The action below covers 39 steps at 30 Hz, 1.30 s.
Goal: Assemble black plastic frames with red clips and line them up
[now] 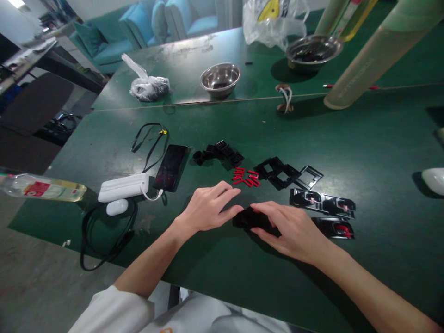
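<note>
My right hand (282, 226) grips a small black part (255, 218) between thumb and fingers, low over the green table. My left hand (211, 206) is at its left with fingers apart, the thumb tip at the part's edge; nothing is held in it. Just beyond lie small red pieces (247, 177). Black blocks (225, 153) sit farther back, and flat black square frames (277, 172) are to the right of the red pieces. Beside my right hand are glossy black panels (323, 202) and a shorter panel with a red piece (335, 228).
On the left are a phone (171, 167), a white power bank (123, 187), black cables (104, 240) and a bottle (45, 187). Farther back stand a steel bowl (220, 79), another bowl (314, 52) and a large tube (374, 60). A white mouse (433, 179) sits far right.
</note>
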Each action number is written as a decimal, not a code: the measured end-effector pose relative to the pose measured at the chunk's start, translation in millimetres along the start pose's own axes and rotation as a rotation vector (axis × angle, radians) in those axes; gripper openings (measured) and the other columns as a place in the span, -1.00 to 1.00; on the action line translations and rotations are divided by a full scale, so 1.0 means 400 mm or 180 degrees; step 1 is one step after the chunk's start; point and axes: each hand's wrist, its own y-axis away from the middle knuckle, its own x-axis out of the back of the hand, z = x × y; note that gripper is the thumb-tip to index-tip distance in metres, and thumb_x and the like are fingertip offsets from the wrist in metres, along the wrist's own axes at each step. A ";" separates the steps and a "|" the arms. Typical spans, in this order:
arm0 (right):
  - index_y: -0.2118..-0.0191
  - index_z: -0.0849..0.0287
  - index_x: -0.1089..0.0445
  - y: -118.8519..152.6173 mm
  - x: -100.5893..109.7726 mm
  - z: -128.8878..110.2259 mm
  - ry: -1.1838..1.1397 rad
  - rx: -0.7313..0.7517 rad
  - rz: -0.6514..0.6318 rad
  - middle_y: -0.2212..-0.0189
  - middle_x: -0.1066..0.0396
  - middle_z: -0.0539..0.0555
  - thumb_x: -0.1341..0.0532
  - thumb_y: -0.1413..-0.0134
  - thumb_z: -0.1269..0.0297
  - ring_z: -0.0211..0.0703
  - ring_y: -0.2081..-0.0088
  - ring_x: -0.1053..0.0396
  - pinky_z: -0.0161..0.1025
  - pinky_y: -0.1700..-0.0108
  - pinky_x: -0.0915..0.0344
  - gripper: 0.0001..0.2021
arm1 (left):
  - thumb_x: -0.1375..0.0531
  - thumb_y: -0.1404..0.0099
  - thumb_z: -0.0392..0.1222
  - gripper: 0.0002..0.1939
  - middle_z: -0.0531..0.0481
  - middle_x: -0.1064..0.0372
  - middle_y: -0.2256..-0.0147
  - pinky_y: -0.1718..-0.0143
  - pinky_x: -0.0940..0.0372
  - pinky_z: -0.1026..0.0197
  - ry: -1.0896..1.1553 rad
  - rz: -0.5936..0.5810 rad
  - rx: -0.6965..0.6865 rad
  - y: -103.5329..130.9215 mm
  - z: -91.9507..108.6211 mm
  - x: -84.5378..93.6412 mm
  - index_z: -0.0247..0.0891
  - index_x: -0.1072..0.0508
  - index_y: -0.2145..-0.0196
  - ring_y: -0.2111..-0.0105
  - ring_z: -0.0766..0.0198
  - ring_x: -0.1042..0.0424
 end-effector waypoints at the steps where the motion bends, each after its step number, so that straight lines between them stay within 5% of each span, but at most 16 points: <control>1: -0.23 0.19 -0.31 0.000 0.000 0.000 0.0019 0.0006 -0.0005 0.07 -0.60 0.20 -0.22 -0.42 0.17 -0.13 0.33 -0.57 -0.22 0.30 -0.48 -0.62 | -0.03 -0.61 0.11 -0.55 -0.13 -0.52 0.10 0.29 -0.42 0.26 -0.0077 0.0009 0.0065 0.000 0.000 -0.001 -0.27 -0.49 -0.12 0.25 0.26 -0.58; 11: -0.21 0.23 -0.31 -0.002 0.002 0.001 0.0055 0.0084 0.0012 0.04 -0.60 0.23 -0.21 -0.45 0.12 -0.13 0.33 -0.57 -0.22 0.33 -0.47 -0.62 | -0.01 -0.62 0.15 -0.47 -0.06 -0.50 0.19 0.42 -0.26 0.28 -0.0427 -0.0438 0.0509 -0.003 -0.001 -0.009 -0.24 -0.42 -0.29 0.31 0.23 -0.54; 23: -0.21 0.25 -0.31 -0.003 0.003 0.001 0.0118 0.0243 0.0032 0.01 -0.61 0.26 -0.21 -0.45 0.16 0.04 0.06 -0.64 -0.09 0.08 -0.59 -0.63 | -0.05 -0.62 0.11 -0.49 -0.04 -0.58 0.21 0.34 -0.29 0.25 -0.0451 -0.0650 0.0637 -0.001 0.003 -0.005 -0.22 -0.39 -0.32 0.26 0.21 -0.60; 39: -0.23 0.24 -0.29 -0.002 0.002 -0.001 0.0208 0.0194 0.0026 -0.02 -0.59 0.27 -0.22 -0.45 0.12 0.06 0.06 -0.63 -0.10 0.14 -0.57 -0.60 | -0.12 -0.60 0.05 -0.56 -0.01 -0.61 0.22 0.35 -0.25 0.23 -0.0311 -0.0587 0.0665 0.001 0.000 -0.003 -0.22 -0.44 -0.28 0.29 0.24 -0.60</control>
